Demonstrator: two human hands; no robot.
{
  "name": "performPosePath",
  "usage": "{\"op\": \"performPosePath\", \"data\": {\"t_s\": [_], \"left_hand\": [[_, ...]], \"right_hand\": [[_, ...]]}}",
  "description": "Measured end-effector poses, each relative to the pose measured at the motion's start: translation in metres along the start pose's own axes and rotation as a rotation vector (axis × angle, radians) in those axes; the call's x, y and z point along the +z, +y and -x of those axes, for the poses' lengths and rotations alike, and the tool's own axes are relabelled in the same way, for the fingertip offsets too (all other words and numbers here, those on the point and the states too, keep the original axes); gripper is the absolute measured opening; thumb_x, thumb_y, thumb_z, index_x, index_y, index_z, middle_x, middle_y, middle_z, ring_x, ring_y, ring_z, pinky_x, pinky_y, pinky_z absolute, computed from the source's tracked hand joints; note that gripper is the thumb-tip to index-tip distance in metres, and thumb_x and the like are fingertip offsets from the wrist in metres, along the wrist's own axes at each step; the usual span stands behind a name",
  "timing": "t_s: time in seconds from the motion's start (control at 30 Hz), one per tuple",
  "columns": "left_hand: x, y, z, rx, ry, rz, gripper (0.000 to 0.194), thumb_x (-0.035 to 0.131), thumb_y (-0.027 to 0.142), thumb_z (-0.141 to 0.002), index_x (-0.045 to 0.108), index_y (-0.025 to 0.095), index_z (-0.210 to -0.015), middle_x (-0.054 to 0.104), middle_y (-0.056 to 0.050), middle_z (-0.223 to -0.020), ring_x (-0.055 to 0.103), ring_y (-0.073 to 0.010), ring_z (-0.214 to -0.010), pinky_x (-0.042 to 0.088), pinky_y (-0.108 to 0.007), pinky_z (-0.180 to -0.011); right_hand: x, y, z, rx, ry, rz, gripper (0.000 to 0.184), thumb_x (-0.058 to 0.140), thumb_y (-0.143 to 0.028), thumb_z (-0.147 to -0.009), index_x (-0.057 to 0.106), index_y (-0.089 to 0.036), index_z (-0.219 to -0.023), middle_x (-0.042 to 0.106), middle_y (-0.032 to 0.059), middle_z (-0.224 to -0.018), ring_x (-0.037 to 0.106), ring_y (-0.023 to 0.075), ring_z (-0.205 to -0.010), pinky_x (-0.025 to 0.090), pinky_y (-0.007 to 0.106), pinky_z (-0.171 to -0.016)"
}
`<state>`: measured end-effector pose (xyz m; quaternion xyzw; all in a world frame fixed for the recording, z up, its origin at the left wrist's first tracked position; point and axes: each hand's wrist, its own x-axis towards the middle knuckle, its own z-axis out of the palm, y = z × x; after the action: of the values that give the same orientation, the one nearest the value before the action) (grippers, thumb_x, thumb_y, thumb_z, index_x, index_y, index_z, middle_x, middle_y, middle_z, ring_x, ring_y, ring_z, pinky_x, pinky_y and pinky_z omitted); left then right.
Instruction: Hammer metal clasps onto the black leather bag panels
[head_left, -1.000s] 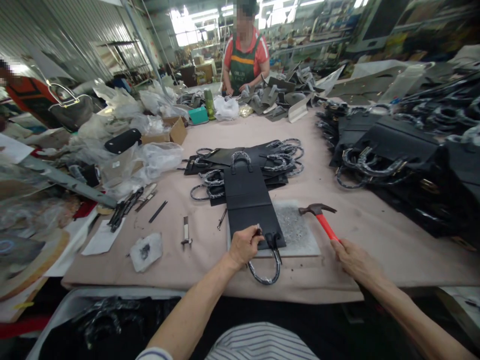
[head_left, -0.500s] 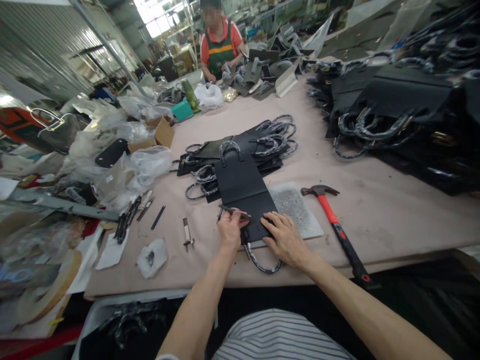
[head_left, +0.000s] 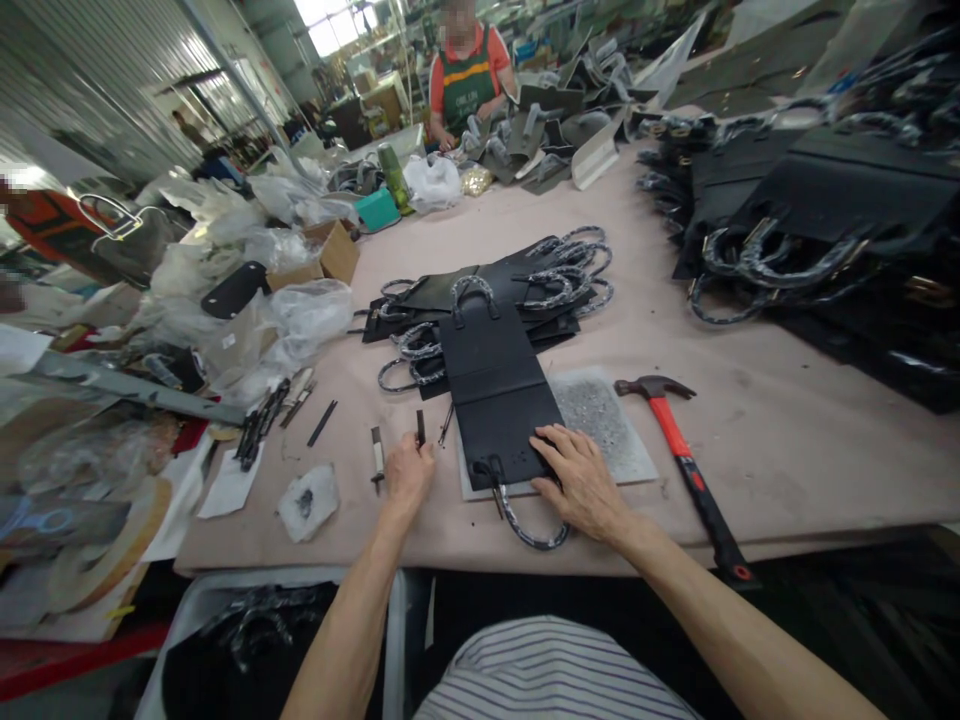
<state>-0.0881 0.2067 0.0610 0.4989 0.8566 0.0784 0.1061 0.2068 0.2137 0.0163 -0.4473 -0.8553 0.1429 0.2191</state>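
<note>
A black bag panel (head_left: 501, 385) lies lengthwise before me, with a plastic-wrapped handle at each end. My right hand (head_left: 581, 480) rests on its near right edge, fingers spread and flat. The near wrapped handle (head_left: 531, 535) loops toward the table edge beside my thumb. Left of the panel, my left hand (head_left: 407, 472) is low over the table, its fingers closed around a slim dark metal rod (head_left: 421, 427) whose upper end sticks up. Beside that hand lies a small tool with a pale shaft (head_left: 377, 458). Under the panel sits a speckled white slab (head_left: 611, 425).
A claw hammer (head_left: 686, 465) with a red and black handle lies to the right. Beyond the panel are stacked black bag pieces (head_left: 420, 297); a larger pile (head_left: 817, 190) fills the right. At left are a wax-like white lump (head_left: 309, 502) and several dark tools (head_left: 259, 425). A co-worker (head_left: 472, 80) stands opposite.
My left hand has moved left off the panel with the rod, which has turned from lying across to upright. My right hand stays on the panel. The view has shifted slightly.
</note>
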Motion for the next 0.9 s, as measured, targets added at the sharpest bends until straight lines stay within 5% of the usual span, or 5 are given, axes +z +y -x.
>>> {"op": "performPosePath", "data": {"t_s": [0.2, 0.47, 0.67, 0.9], "left_hand": [[-0.005, -0.001, -0.004, -0.020, -0.072, -0.110, 0.026, 0.059, 0.033, -0.094, 0.072, 0.016, -0.108, 0.077, -0.019, -0.104, 0.072, -0.0365, -0.103, 0.052, -0.040, -0.084], [-0.009, -0.018, -0.007, 0.007, -0.013, -0.013, 0.021, 0.061, 0.027, -0.092, 0.076, 0.019, -0.103, 0.078, -0.015, -0.101, 0.073, -0.0300, -0.099, 0.052, -0.034, -0.082], [-0.003, 0.010, -0.026, 0.110, -0.043, 0.072, 0.019, 0.064, 0.030, -0.089, 0.077, 0.019, -0.098, 0.078, -0.016, -0.102, 0.073, -0.0291, -0.100, 0.053, -0.034, -0.086], [0.009, 0.040, -0.074, 0.109, -0.248, 0.118, 0.012, 0.072, 0.009, -0.064, 0.074, 0.014, -0.074, 0.077, -0.020, -0.087, 0.073, -0.0355, -0.099, 0.054, -0.037, -0.085]], "right_hand": [[0.003, 0.000, 0.002, -0.011, 0.014, 0.020, 0.048, 0.056, -0.033, -0.094, 0.056, -0.019, -0.140, 0.052, 0.0137, -0.149, 0.042, 0.0339, -0.141, 0.030, 0.055, -0.118], [0.014, 0.007, 0.004, -0.048, 0.046, 0.068, 0.048, 0.053, -0.037, -0.096, 0.054, -0.019, -0.140, 0.052, 0.0130, -0.149, 0.043, 0.0347, -0.139, 0.033, 0.055, -0.115], [0.017, 0.009, 0.003, -0.049, 0.051, 0.081, 0.049, 0.054, -0.038, -0.095, 0.054, -0.020, -0.141, 0.053, 0.0131, -0.148, 0.043, 0.0354, -0.138, 0.035, 0.056, -0.114], [0.010, 0.002, 0.002, -0.026, 0.014, 0.082, 0.049, 0.054, -0.036, -0.095, 0.056, -0.018, -0.140, 0.052, 0.0141, -0.149, 0.042, 0.0340, -0.140, 0.033, 0.055, -0.116]]}}
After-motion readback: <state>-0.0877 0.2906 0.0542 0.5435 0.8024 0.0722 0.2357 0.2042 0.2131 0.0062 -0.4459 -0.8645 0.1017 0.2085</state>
